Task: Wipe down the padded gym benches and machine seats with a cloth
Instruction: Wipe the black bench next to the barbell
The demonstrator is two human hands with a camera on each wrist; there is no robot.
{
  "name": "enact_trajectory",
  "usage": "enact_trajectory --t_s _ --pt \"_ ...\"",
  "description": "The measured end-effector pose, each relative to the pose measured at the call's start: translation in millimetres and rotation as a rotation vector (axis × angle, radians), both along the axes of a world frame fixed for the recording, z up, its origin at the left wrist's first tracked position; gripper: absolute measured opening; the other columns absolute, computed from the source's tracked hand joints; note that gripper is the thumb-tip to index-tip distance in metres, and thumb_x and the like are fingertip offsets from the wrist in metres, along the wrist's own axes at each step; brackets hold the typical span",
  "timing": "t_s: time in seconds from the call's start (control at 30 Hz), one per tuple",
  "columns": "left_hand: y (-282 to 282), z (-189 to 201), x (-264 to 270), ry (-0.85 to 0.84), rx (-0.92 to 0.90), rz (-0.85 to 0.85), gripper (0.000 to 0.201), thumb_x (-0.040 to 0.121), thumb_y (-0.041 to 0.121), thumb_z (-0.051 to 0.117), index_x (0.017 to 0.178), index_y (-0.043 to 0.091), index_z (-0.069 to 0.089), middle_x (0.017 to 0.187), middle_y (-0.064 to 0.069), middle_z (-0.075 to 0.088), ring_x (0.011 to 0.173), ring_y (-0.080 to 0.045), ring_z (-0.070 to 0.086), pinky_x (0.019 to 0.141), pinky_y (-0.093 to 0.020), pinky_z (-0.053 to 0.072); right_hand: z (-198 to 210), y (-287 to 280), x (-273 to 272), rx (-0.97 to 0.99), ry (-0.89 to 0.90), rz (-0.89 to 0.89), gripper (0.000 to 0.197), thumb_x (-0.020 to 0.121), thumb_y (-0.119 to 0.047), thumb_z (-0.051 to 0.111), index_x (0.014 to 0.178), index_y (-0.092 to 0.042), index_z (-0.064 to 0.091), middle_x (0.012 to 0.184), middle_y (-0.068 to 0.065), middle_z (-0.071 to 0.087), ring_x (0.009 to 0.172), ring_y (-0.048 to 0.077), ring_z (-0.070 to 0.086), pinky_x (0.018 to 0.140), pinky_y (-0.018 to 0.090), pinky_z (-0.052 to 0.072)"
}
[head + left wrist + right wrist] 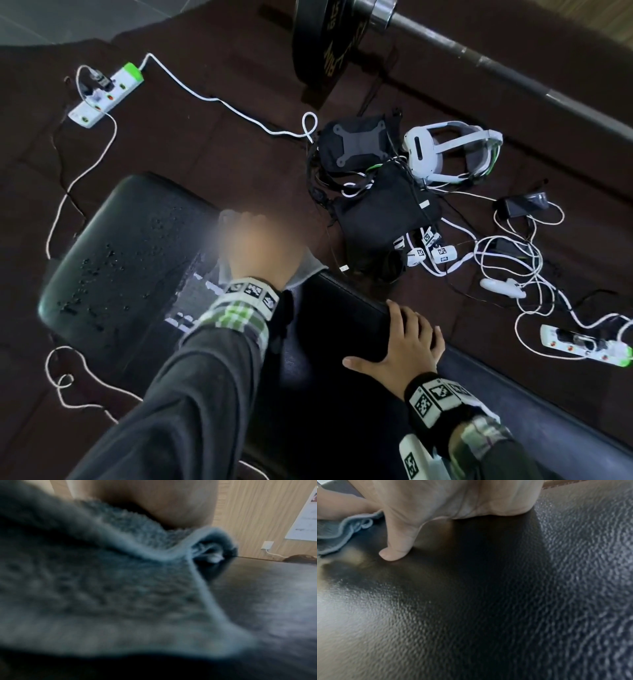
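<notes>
A black padded bench (113,260) runs from lower right to centre left, its far pad speckled with droplets (96,281). My left hand (260,246), motion-blurred, presses flat on a grey-blue cloth (308,272) at the middle of the bench; cloth edges show beyond the fingertips and by the wrist. In the left wrist view the cloth (102,595) lies bunched under the palm on the bench (265,595). My right hand (404,346) rests spread on the bench's right edge and holds nothing. The right wrist view shows its thumb (397,547) on the vinyl (471,608), with the cloth (339,536) beyond it.
On the dark floor to the right lie a white headset (442,150), black bags (380,212), tangled white cables and a power strip (585,346). Another power strip (106,92) sits at the far left. A barbell with a black plate (325,37) stands beyond.
</notes>
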State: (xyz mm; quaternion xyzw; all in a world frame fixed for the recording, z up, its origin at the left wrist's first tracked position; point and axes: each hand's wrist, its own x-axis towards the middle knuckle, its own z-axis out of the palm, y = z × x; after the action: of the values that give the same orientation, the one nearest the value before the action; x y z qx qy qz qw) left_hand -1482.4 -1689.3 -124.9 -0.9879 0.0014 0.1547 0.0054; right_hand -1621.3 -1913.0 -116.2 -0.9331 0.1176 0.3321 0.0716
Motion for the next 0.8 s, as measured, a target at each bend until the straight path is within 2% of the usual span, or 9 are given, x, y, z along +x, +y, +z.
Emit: enact_trajectory --t_s 0.07,0.17,0.23,0.3,0.37,0.47,0.57,0.7,0.8 --pt "-21 1 -14 0.023 -0.022 -0.015 0.057 0.085 0.063 0.034 0.107 0.025 0.071 0.125 -0.008 0.058 0.131 -0.035 0.037 0.115 -0.059 0.007 -1 1 0 -0.006 -0.008 -0.006 0.138 0.029 -0.100 0.021 0.147 -0.030 0.004 0.151 -0.001 0.020 0.138 0.026 0.014 0.112 0.049 0.001" --pt "-55 1 -41 -0.006 -0.162 -0.100 0.052 0.082 0.056 0.038 0.091 0.022 0.076 0.114 -0.010 0.065 0.121 -0.037 0.049 0.114 -0.062 0.015 -3 3 0 0.004 -0.076 -0.026 0.137 0.030 -0.099 0.025 0.146 -0.027 0.022 0.146 0.003 0.033 0.134 0.029 0.026 0.110 0.051 0.006" --pt "-67 -3 -54 -0.017 -0.255 -0.157 0.046 0.083 0.050 0.042 0.089 0.021 0.076 0.109 -0.009 0.067 0.116 -0.037 0.053 0.113 -0.062 0.021 -2 3 0 0.004 -0.054 -0.024 0.137 0.029 -0.099 0.024 0.146 -0.028 0.021 0.147 0.002 0.032 0.134 0.028 0.024 0.110 0.050 0.005" --pt "-59 -6 -51 -0.053 -0.297 -0.181 0.041 0.086 0.047 0.042 0.092 0.022 0.074 0.107 -0.008 0.066 0.114 -0.035 0.055 0.112 -0.059 0.025 -1 2 1 0.002 -0.041 -0.022 0.138 0.028 -0.099 0.023 0.147 -0.029 0.016 0.148 0.001 0.027 0.136 0.027 0.021 0.111 0.049 0.005" --pt "-40 -7 -36 -0.077 -0.260 -0.142 0.043 0.089 0.047 0.037 0.101 0.023 0.071 0.113 -0.008 0.065 0.117 -0.033 0.053 0.111 -0.056 0.028 0 0 3 0.002 -0.005 -0.008 0.142 0.023 -0.102 0.018 0.147 -0.031 0.008 0.151 -0.001 0.021 0.137 0.026 0.016 0.112 0.049 0.003" --pt "-2 -9 -13 -0.124 -0.191 0.025 0.041 0.093 0.043 0.040 0.116 0.022 0.065 0.133 -0.011 0.056 0.131 -0.032 0.044 0.113 -0.056 0.026 1 -1 3 0.000 0.021 -0.002 0.143 0.022 -0.102 0.007 0.146 -0.032 0.001 0.152 -0.001 0.016 0.139 0.025 0.012 0.113 0.049 0.003" --pt "22 -11 -5 -0.194 -0.235 0.188 0.050 0.088 0.046 0.035 0.119 0.022 0.066 0.140 -0.012 0.050 0.138 -0.033 0.036 0.113 -0.058 0.024 1 0 2 -0.001 0.009 0.007 0.143 0.023 -0.102 0.003 0.147 -0.030 0.002 0.152 0.000 0.017 0.139 0.026 0.014 0.113 0.050 0.004" --pt "5 -12 -20 -0.123 -0.236 0.153 0.050 0.092 0.046 0.037 0.130 0.024 0.060 0.149 -0.011 0.044 0.144 -0.037 0.025 0.115 -0.061 0.010 -1 -1 0 0.000 -0.007 0.008 0.140 0.027 -0.102 0.011 0.146 -0.030 0.003 0.151 0.000 0.018 0.138 0.026 0.015 0.113 0.049 0.005" --pt "-8 -14 -37 -0.165 -0.273 0.072 0.049 0.092 0.046 0.040 0.128 0.023 0.064 0.144 -0.012 0.051 0.138 -0.043 0.038 0.111 -0.067 0.019 -4 0 0 -0.026 -0.061 0.004 0.138 0.029 -0.101 0.017 0.146 -0.029 0.012 0.148 0.002 0.026 0.136 0.026 0.022 0.111 0.050 0.010"
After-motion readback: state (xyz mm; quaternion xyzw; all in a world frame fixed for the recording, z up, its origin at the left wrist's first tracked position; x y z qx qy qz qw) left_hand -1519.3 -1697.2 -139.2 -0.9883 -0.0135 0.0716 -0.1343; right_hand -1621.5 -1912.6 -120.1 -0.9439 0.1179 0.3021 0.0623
